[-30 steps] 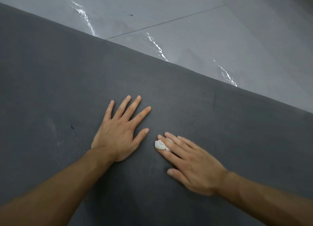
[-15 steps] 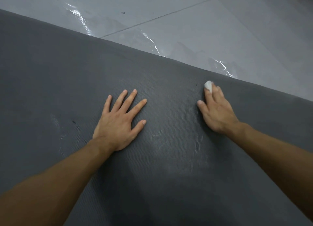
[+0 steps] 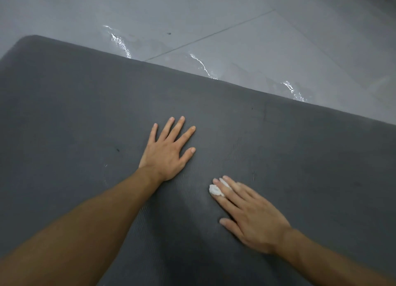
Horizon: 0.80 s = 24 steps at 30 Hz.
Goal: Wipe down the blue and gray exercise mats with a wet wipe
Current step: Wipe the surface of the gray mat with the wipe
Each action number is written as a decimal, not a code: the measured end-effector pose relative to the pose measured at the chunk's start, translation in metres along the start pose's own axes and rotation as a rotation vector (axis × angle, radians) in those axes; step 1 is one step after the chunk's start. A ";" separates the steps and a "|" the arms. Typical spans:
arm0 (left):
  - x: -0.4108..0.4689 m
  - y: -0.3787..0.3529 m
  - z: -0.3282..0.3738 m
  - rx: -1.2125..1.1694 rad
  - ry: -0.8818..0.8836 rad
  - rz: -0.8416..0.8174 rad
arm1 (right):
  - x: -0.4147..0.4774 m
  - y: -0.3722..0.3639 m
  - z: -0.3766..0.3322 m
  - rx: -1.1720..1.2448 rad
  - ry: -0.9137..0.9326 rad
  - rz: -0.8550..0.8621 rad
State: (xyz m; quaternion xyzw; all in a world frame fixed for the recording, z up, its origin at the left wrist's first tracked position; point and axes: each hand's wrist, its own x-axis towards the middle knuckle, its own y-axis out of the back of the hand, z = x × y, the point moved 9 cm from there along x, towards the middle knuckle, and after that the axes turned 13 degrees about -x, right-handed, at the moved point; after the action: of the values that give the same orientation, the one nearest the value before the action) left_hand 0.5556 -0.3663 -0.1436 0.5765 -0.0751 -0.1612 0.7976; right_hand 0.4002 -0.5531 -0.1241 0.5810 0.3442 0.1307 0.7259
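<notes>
While left hand [image 3: 169, 150] lies flat, fingers spread, bracing the gray mat [image 3: 85, 114], right hand [image 3: 252, 217] presses the balled wet wipe [image 3: 215, 190] to it under straight fingers. Step: wiping. Next, likely: sweep toward far edge.

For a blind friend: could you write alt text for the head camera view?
A flattened right hand presses a crumpled white wet wipe onto a gray exercise mat. The left hand lies flat on the mat; wet streaks glint on the tiled floor beyond.
</notes>
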 end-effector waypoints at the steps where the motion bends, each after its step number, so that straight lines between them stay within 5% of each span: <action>1: -0.002 -0.001 0.000 -0.012 0.014 -0.003 | 0.004 -0.001 0.014 0.015 -0.049 -0.009; 7: -0.024 -0.005 0.009 -0.060 0.093 -0.028 | 0.002 -0.002 0.103 0.154 -0.478 -0.068; 20: -0.094 -0.014 0.037 -0.076 0.090 -0.130 | -0.064 -0.037 -0.058 -0.056 0.044 0.063; 24: -0.107 -0.014 0.041 -0.103 0.132 -0.154 | -0.076 -0.059 -0.053 -0.104 0.059 0.154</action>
State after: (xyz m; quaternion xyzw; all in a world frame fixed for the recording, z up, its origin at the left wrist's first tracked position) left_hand 0.4404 -0.3702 -0.1367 0.5480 0.0304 -0.1875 0.8146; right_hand 0.2982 -0.5748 -0.1575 0.5633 0.3125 0.2209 0.7323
